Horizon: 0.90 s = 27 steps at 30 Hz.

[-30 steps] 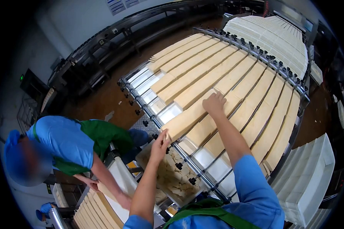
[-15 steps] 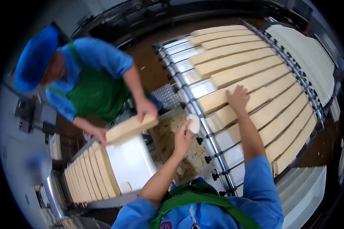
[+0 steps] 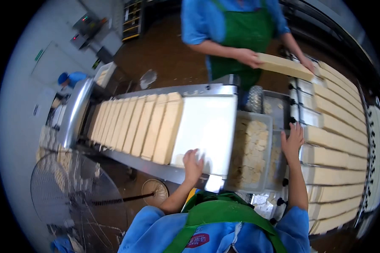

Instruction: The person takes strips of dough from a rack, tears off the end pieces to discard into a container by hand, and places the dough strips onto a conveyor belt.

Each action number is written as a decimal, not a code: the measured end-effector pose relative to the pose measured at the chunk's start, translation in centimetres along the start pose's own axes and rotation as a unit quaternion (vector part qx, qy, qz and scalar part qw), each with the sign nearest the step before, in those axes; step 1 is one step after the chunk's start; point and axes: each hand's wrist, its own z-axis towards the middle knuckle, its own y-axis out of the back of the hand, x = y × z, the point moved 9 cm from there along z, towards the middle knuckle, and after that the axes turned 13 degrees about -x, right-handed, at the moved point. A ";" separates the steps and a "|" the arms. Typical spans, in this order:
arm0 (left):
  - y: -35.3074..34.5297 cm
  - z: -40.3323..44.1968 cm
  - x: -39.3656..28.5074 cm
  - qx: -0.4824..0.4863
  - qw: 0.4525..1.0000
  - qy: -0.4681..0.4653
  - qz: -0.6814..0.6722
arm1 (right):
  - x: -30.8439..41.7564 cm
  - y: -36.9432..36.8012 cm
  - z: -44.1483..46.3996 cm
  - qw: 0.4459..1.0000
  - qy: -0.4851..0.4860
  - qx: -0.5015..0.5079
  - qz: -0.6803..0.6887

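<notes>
Roughly nine pale slabs (image 3: 156, 126) lie on a conveyor (image 3: 207, 122), the left hand (image 3: 193, 167) just beside, its fingers parted. Next come one scrap bin (image 3: 268, 147), a co-worker's two hands (image 3: 248, 57) grasping one raised slab (image 3: 285, 66), then the right hand (image 3: 293, 142), fingers spread, near about ten rack slabs (image 3: 335, 138).

A food-factory production floor.
A metal-framed conveyor (image 3: 207, 130) carries a row of long pale blocks (image 3: 158, 126) beside a railed table (image 3: 311, 118) with more in parallel lanes; between them sits a plastic bin (image 3: 267, 147) of flat offcuts (image 3: 255, 143). Green aprons (image 3: 247, 36) over blue workwear, control boxes (image 3: 87, 24) and a large caged fan (image 3: 71, 185) also mark the workplace.
</notes>
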 end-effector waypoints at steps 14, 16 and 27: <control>7.8 3.2 15.2 -0.030 0.969 0.231 0.080 | 31.8 -17.3 -6.9 0.953 0.161 0.249 0.053; 8.0 3.8 14.0 -0.012 0.970 0.233 0.064 | 35.3 -19.1 -6.8 0.952 0.157 0.256 0.050; 7.1 5.0 13.4 0.139 0.964 0.190 0.128 | 50.4 -23.9 -2.9 0.938 0.210 0.273 0.032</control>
